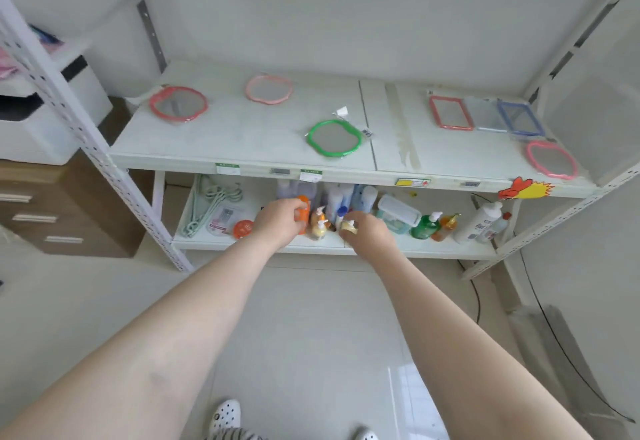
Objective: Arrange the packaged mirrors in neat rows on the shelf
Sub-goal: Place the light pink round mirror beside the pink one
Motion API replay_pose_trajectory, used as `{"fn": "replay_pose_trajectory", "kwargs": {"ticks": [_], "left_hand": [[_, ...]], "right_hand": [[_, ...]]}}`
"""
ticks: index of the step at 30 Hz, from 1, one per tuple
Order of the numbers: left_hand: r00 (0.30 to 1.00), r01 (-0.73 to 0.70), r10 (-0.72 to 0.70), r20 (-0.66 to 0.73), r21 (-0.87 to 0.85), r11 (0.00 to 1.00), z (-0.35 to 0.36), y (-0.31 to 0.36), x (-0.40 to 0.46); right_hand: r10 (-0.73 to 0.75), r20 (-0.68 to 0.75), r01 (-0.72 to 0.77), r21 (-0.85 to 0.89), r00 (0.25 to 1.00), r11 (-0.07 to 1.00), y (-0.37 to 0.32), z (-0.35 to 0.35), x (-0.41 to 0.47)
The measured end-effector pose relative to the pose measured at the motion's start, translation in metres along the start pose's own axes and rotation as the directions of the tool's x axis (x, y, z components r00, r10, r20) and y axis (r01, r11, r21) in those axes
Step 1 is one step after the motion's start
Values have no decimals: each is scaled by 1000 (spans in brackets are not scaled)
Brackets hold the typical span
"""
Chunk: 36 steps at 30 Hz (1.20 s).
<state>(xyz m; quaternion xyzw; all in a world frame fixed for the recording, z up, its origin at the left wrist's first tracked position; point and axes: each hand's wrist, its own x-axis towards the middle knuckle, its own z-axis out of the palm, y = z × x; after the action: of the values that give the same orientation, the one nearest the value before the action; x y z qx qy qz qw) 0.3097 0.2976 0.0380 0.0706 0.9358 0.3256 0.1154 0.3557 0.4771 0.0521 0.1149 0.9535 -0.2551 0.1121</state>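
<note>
Several packaged mirrors lie scattered flat on the upper shelf [242, 159]: a red round one [178, 104] at the far left, a pale pink one [269, 89] behind the middle, a green one [335, 138] near the front. On the right lie a red rectangular mirror [451, 112], a clear one [485, 115], a blue one [520, 118] and a pink wavy one [552, 160]. Both hands are down at the lower shelf. My left hand [280, 221] grips an orange bottle [304, 214]. My right hand [367, 232] holds a small yellow pump bottle [348, 226].
The lower shelf [263, 245] holds pump bottles [318, 225], a clear lidded box [398, 213], a green bottle [425, 225], a white bottle [479, 221] and green hangers [211, 204]. Slotted metal posts [86, 135] frame the rack. A brown drawer unit [65, 211] stands left. A black cable [568, 353] runs over the floor at the right.
</note>
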Motion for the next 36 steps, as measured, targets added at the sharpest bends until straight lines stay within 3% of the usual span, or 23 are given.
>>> {"fn": "replay_pose_trajectory", "kwargs": {"ticks": [5,11,19,28,36], "left_hand": [[999,-25,26,-25,40,999,-63,-52,15],[999,-38,38,-3,34,999,-93,-76,33],[995,-99,99,5,26,995,-95,-68,89],[996,-78,80,-37,56,995,-120,-59,178],[997,-72,72,-4,77,994,-124,-55,223]], "right_hand": [[35,-25,-35,13,999,999,-71,32,11],[112,-31,-113,-15,993,994,-106,43,30],[120,-38,-121,-52,992,991,-123,31,83],[44,-60,-48,-71,997,996,-133,-7,183],[72,-76,-78,-74,994,994,-130,-9,227]]}}
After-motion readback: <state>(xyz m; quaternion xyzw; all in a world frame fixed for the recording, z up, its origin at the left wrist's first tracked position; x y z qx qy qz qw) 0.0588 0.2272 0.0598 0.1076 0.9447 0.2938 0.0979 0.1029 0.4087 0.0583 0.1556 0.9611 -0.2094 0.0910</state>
